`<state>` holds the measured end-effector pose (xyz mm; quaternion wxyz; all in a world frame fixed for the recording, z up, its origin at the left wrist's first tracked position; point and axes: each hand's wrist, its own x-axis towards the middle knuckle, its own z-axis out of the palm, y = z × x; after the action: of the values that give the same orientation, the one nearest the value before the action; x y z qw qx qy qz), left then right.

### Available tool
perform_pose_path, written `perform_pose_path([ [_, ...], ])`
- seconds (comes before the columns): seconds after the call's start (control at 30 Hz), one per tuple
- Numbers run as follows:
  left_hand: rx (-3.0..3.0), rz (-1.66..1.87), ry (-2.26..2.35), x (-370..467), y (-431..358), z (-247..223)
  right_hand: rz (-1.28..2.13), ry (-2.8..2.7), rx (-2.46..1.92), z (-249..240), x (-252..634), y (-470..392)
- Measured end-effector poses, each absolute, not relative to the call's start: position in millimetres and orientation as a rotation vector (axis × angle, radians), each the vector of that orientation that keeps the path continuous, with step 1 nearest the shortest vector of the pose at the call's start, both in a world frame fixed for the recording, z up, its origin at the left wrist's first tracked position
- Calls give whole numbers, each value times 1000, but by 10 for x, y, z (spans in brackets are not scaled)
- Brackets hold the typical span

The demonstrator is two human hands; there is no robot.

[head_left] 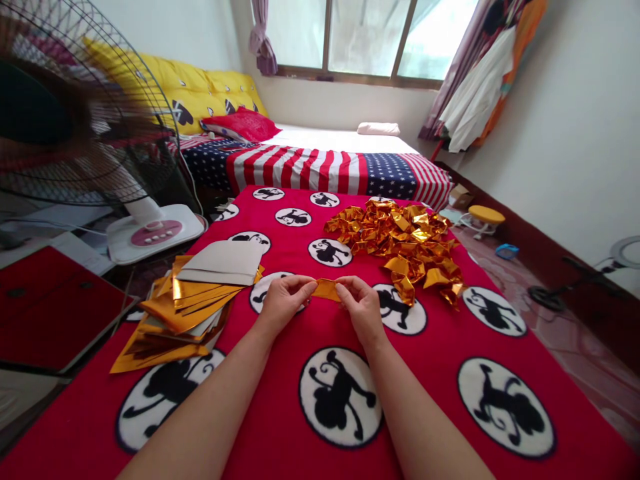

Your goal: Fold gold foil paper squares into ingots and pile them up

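Observation:
Between my two hands is a small strip of folded gold foil paper (327, 289), stretched level over the red cloth. My left hand (286, 298) pinches its left end between thumb and fingers. The right end is pinched the same way by my right hand (361, 303). Left of my hands lies a loose stack of gold foil paper sheets (187, 310), with pale grey sheets (223, 263) on top. To the right, beyond my right hand, spreads a heap of folded gold foil pieces (400, 233).
A red cloth (425, 407) with monkey prints covers the surface under my hands. At left stands an electric fan (155, 230), its blades blurred. Behind is a bed with a stars-and-stripes cover (300, 168). A yellow-topped stool (486, 215) stands on the floor at right.

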<state>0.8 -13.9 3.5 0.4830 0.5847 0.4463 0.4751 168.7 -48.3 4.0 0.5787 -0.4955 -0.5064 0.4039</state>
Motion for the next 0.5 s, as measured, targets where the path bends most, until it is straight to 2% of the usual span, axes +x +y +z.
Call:
perform_pose_path([
  [0.17, 1639, 1167, 1076, 12, -165, 81, 849, -1261, -1177, 19, 1678, -474],
  [0.5, 1562, 1108, 1124, 45, -182, 90, 821, -1278, -1249, 2, 1628, -491],
])
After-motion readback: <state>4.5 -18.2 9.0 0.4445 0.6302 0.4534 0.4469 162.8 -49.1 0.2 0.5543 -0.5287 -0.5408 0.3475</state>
